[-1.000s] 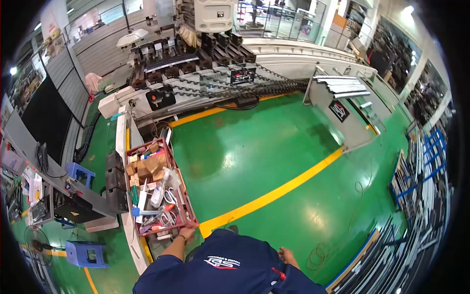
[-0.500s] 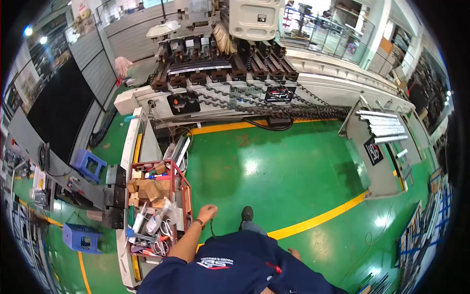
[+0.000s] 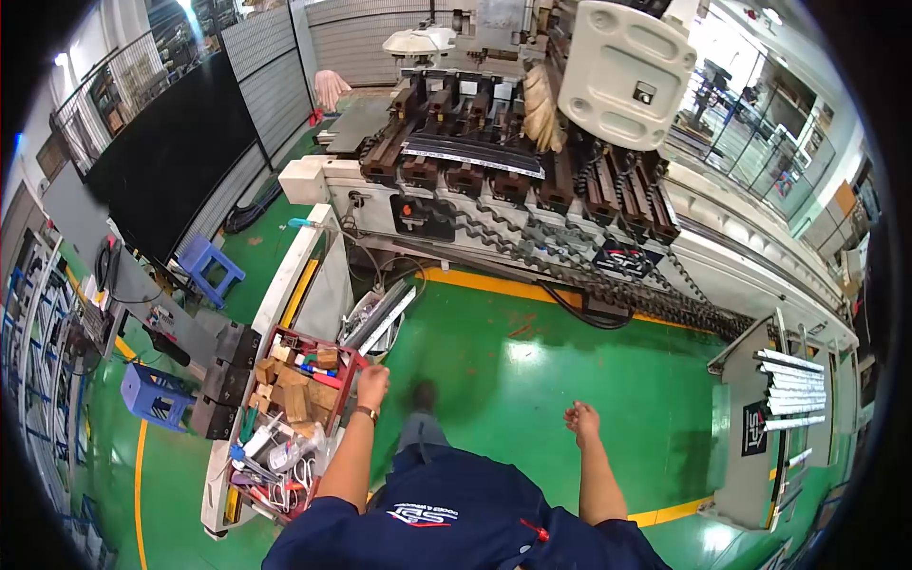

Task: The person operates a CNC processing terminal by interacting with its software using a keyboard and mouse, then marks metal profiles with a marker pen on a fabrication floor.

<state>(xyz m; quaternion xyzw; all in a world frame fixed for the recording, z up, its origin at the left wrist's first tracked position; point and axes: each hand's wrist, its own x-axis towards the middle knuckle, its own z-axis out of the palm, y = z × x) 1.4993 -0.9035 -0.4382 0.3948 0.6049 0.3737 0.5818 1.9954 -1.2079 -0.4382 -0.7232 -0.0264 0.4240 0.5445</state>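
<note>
My left hand (image 3: 372, 387) is beside the right edge of a red-framed tray (image 3: 344, 385) that holds wood blocks (image 3: 296, 401), tools and cables. Its fingers are curled, and whether anything is inside them is too small to tell. A watch or band circles that wrist. Over the green floor, away from any object, my right hand (image 3: 581, 420) has its fingers partly bent and apart, with nothing visible in it. Below, one dark shoe (image 3: 424, 396) shows blurred on the floor.
A large machine (image 3: 475, 180) with hanging chains spans the front. Blue stools (image 3: 211, 270) stand at the left. Metal bars (image 3: 794, 389) rest on a stand at the right. Long profiles (image 3: 380, 318) lean beyond the tray, and a cable lies by the machine's base.
The view has turned and moved nearer the machine. My left hand has moved up along the tray. My right hand, earlier mostly hidden by the body, is now raised out in front.
</note>
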